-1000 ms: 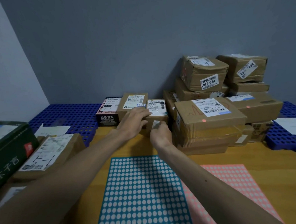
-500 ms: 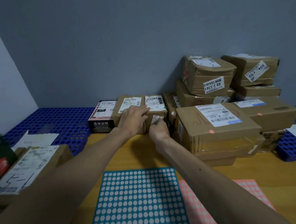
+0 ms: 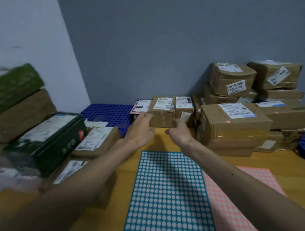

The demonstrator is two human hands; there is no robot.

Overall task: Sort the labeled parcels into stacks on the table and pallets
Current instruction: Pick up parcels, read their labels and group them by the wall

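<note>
The left hand [image 3: 142,129] lies with fingers straight and spread, their tips touching the left end of the small brown parcel [image 3: 163,113]. The parcel sits on the counter [image 3: 277,162] just ahead of both hands, its broad front face toward the person, wedged between a black-and-pink box [image 3: 138,109] and another labelled parcel [image 3: 184,111]. The right hand [image 3: 179,133] hangs at the front right corner, fingers loosely bent and pinching nothing; contact cannot be told. The left hand looks nearer.
</note>
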